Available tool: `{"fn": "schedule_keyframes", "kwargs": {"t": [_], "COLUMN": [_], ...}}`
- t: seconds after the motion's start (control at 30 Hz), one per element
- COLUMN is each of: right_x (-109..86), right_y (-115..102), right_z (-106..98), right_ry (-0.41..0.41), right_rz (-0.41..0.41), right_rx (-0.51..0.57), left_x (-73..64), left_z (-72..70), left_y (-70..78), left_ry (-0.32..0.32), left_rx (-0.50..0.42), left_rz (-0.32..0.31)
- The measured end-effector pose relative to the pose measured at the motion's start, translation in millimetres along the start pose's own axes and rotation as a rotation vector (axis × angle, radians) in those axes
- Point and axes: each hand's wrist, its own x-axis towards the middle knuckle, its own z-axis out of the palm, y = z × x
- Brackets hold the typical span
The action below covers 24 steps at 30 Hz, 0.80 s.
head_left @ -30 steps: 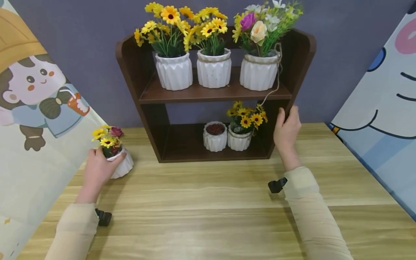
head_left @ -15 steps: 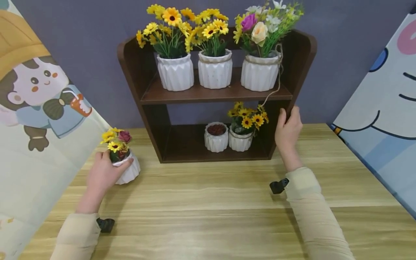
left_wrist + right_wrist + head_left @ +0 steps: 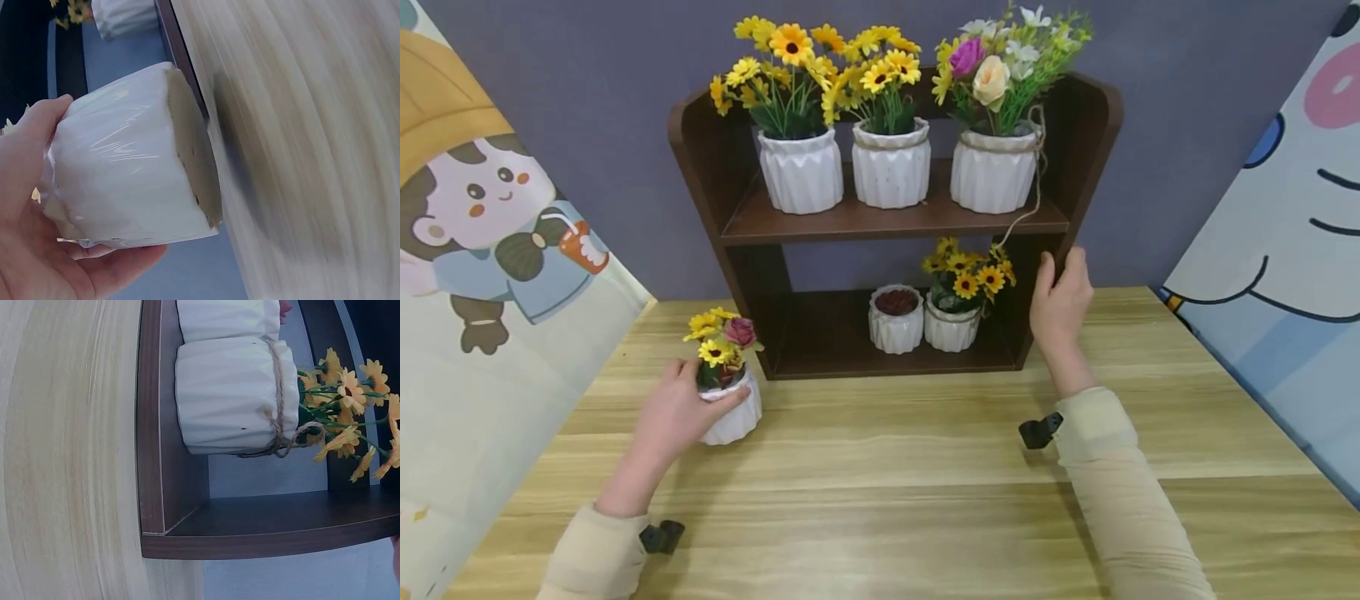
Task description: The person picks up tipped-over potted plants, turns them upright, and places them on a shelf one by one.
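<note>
My left hand (image 3: pixel 681 412) grips a white ribbed flower pot (image 3: pixel 735 417) by its rim, thumb on the near side. Yellow flowers and a dusky pink rose (image 3: pixel 741 332) stand in it. In the left wrist view the pot (image 3: pixel 131 162) is tilted and its underside shows, a little above the table. It is just left of the brown two-tier shelf (image 3: pixel 895 223). On the shelf's right side panel, my right hand (image 3: pixel 1062 304) holds the edge between thumb and fingers. Barely any of that hand shows in the right wrist view.
The upper tier bears three white flower pots (image 3: pixel 891 171). Below stand a pot with dark red filling (image 3: pixel 896 321) and a pot of small sunflowers (image 3: pixel 952 325), both right of centre. Twine (image 3: pixel 1037 187) hangs from the upper right pot. Printed panels (image 3: pixel 512 400) flank the wooden table (image 3: pixel 880 500).
My left hand has carried the flower pot to the right and slightly toward me, closer to the shelf's left side. The right hand stays on the shelf's side panel.
</note>
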Motion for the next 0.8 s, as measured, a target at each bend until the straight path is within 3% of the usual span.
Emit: {"fn": "schedule_keyframes", "kwargs": {"t": [0.3, 0.8], "right_x": [-1.1, -0.5], "right_y": [0.3, -5.2], "right_z": [1.4, -0.5], "right_ry": [0.007, -0.003], "right_rz": [-0.001, 0.024], "right_rx": [0.014, 0.018], "left_x": [-5.0, 12.2], "left_z": [3.1, 25.7], "left_y": [34.4, 85.1], "left_ry": [0.010, 0.009], "left_rx": [-0.022, -0.046], "left_rz": [0.088, 0.166]}}
